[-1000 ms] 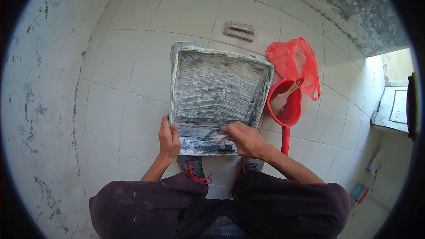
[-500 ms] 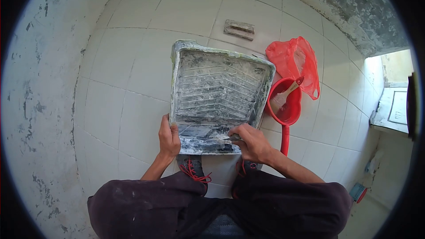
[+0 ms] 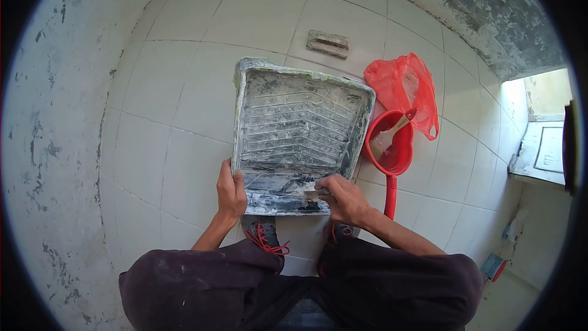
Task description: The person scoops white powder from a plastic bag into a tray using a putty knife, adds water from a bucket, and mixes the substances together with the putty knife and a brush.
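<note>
A paint roller tray (image 3: 300,116), ribbed and caked with white and dark residue, is tilted before me with its deep end nearest my shoes. My left hand (image 3: 231,193) grips its left rim near the lower corner, thumb on top. My right hand (image 3: 348,199) is closed around a small scraper (image 3: 314,195) at the lower right of the tray. The scraper's flat blade touches the tray's well, among whitish scrapings; its handle is mostly hidden by my fingers.
Right of the tray stands a red long-handled dipper (image 3: 391,168) with a paintbrush (image 3: 392,132) in it. Behind it lies a red plastic bag (image 3: 404,89). A plastering float (image 3: 328,44) rests on the tiled floor (image 3: 190,86). A stained wall (image 3: 55,147) rises at left.
The scraper has shifted slightly in the tray's well with my right hand. My left hand keeps its hold on the rim. The whole view has moved a little.
</note>
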Available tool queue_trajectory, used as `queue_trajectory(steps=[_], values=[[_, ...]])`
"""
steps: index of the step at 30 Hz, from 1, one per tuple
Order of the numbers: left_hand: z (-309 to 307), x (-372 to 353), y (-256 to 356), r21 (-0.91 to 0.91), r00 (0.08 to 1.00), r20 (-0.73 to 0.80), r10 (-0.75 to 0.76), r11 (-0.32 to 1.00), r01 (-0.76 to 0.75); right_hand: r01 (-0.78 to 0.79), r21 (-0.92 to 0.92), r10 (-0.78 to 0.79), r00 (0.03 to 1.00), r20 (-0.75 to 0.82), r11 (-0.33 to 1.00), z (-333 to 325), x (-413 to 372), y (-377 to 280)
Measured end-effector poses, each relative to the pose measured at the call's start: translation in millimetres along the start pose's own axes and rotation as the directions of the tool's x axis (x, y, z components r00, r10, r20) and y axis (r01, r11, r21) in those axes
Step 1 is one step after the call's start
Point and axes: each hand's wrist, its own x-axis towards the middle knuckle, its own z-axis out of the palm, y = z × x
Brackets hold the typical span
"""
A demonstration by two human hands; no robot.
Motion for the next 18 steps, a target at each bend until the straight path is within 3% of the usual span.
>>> queue_trajectory(steps=[3, 6, 11, 14, 18], values=[[-3, -1, 4, 0.007, 0.997, 0.033, -0.076, 0.997, 0.076, 0.02, 0.019, -0.019, 0.999, -0.032, 1.0, 3, -2, -4], [1, -1, -1, -0.021, 0.998, 0.011, -0.057, 0.998, 0.057, 0.076, -0.018, -0.075, 0.995, 0.062, 0.997, 8, -7, 9], [2, -5, -1, -0.013, 0.997, 0.013, -0.072, 0.997, 0.072, -0.027, 0.016, 0.027, 0.998, -0.06, 1.0, -3, -10, -1], [2, -3, -3, -0.014, 0.997, 0.015, -0.074, 0.997, 0.074, -0.011, -0.02, 0.012, 0.999, 0.047, 1.0, 6, -18, 14], [2, -4, 3, -0.021, 0.997, 0.001, -0.072, 0.997, 0.072, -0.015, -0.009, 0.015, 0.999, -0.029, 1.0, -3, -15, 5]])
